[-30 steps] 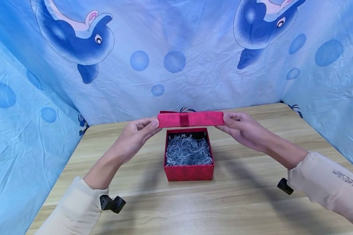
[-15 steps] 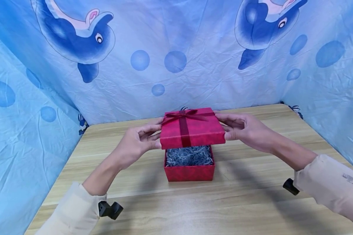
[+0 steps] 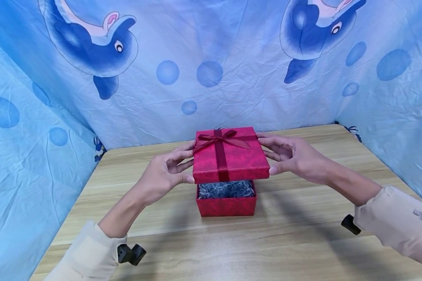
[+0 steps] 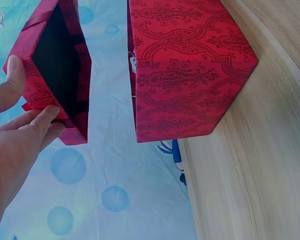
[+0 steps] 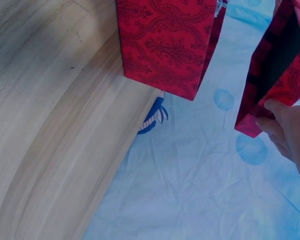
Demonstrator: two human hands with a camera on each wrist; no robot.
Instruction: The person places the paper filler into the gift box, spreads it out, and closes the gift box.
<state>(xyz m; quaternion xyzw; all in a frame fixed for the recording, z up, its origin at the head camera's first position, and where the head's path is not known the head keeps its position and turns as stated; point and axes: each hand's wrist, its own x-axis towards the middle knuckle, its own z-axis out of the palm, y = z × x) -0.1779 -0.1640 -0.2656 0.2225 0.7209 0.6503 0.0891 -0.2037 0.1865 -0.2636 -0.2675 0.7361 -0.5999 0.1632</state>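
A red patterned box lid (image 3: 239, 156) with a dark red ribbon bow is held level between both hands. The left hand (image 3: 163, 169) grips its left side, thumb near the front corner. On the opposite side the right hand (image 3: 295, 158) grips the lid, fingers along the edge. Below it, apart, stands the red gift box (image 3: 226, 207) on the table, with grey-blue shredded paper (image 3: 226, 189) inside, partly covered from view by the lid. Both wrist views show a gap between the lid's dark underside (image 4: 57, 57) and the box's rim.
The pale wooden table (image 3: 232, 249) extends around the box. Behind and beside it hangs a blue curtain (image 3: 246, 97) printed with dolphins and bubbles.
The lid, seen nearly edge-on a second ago, has tilted so that its bow-topped face shows. Its front edge has come down over more of the box, with both hands still holding it.
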